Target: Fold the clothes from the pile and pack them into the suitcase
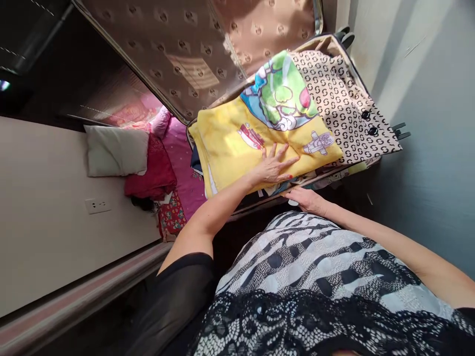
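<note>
An open suitcase lies in front of me, packed with folded cloth. On top is a folded yellow blanket with cartoon prints, one part showing a green and blue picture. My left hand rests flat on the blanket near its front side, fingers spread. Just to the right and nearer my body, my right hand has its fingers closed at the suitcase's near rim; the fingertips are partly hidden. A beige patterned cloth with two black buttons lies under the blanket's right part and hangs over the suitcase's right end.
The suitcase lid, with brown printed lining, stands raised at the back. To the left are a pale cushion, red cloth and a pink-purple sheet. A white wall with a socket is left; a blue-grey surface is right.
</note>
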A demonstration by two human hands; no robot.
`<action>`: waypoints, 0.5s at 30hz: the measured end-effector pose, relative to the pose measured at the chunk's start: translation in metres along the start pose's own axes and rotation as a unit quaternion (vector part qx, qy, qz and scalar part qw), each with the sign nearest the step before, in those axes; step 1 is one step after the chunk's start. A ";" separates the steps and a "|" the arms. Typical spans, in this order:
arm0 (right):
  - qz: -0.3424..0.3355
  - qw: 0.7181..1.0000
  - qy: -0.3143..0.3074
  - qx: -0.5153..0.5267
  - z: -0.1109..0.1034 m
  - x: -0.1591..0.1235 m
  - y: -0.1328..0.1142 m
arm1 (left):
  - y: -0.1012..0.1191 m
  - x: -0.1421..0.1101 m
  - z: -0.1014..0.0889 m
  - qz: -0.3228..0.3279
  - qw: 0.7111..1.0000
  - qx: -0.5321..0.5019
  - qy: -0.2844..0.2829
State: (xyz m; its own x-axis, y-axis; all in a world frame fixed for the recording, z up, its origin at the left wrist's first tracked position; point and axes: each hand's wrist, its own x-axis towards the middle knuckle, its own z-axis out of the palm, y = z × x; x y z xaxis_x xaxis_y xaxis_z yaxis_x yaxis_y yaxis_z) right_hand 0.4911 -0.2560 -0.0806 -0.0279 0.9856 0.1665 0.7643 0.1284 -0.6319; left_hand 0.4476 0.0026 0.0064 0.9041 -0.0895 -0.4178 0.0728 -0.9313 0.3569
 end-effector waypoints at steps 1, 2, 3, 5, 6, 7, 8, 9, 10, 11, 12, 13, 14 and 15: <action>-0.010 1.000 -0.005 -0.012 -0.002 0.003 0.000 | -0.003 0.004 -0.016 0.005 1.000 0.006 0.010; -0.022 0.999 -0.012 -0.023 -0.005 0.005 0.000 | -0.004 0.012 -0.032 0.007 0.999 0.013 0.035; -0.034 0.999 -0.017 -0.030 -0.008 0.007 0.000 | -0.003 0.024 -0.047 0.005 0.997 0.019 0.074; -0.049 0.998 -0.020 -0.040 -0.015 0.012 -0.001 | 0.005 0.055 -0.069 -0.006 0.987 0.019 0.162; -0.048 0.998 -0.016 -0.044 -0.019 0.015 -0.002 | 0.010 0.073 -0.073 -0.009 0.981 0.013 0.193; -0.043 0.998 -0.009 -0.048 -0.023 0.018 -0.004 | 0.016 0.090 -0.073 -0.007 0.978 0.002 0.209; -0.038 0.998 -0.004 -0.048 -0.026 0.021 -0.005 | 0.020 0.106 -0.068 0.000 0.977 -0.012 0.211; -0.034 0.998 -0.004 -0.046 -0.029 0.024 -0.006 | 0.024 0.120 -0.060 0.007 0.979 -0.025 0.204; -0.033 0.999 -0.008 -0.043 -0.031 0.027 -0.006 | 0.026 0.129 -0.051 0.014 0.981 -0.036 0.191; -0.036 0.999 -0.018 -0.037 -0.033 0.029 -0.006 | 0.027 0.135 -0.041 0.018 0.983 -0.042 0.178; -0.040 0.998 -0.031 -0.029 -0.033 0.030 -0.005 | 0.028 0.138 -0.033 0.017 0.985 -0.043 0.165; -0.042 0.998 -0.042 -0.021 -0.033 0.030 -0.003 | 0.029 0.138 -0.028 0.011 0.987 -0.038 0.156; -0.038 0.998 -0.051 -0.015 -0.031 0.029 -0.001 | 0.030 0.137 -0.027 0.002 0.988 -0.027 0.151; -0.030 0.998 -0.055 -0.010 -0.029 0.028 0.001 | 0.035 0.136 -0.030 -0.008 0.988 -0.013 0.153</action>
State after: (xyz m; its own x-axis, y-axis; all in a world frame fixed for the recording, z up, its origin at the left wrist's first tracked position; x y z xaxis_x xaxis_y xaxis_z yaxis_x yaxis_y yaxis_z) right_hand 0.5103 -0.2315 -0.0545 -0.1441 0.9825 0.1181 0.7718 0.1863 -0.6080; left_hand 0.5854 -0.0313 -0.0133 0.9873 0.0397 -0.1536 0.0955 -0.9218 0.3758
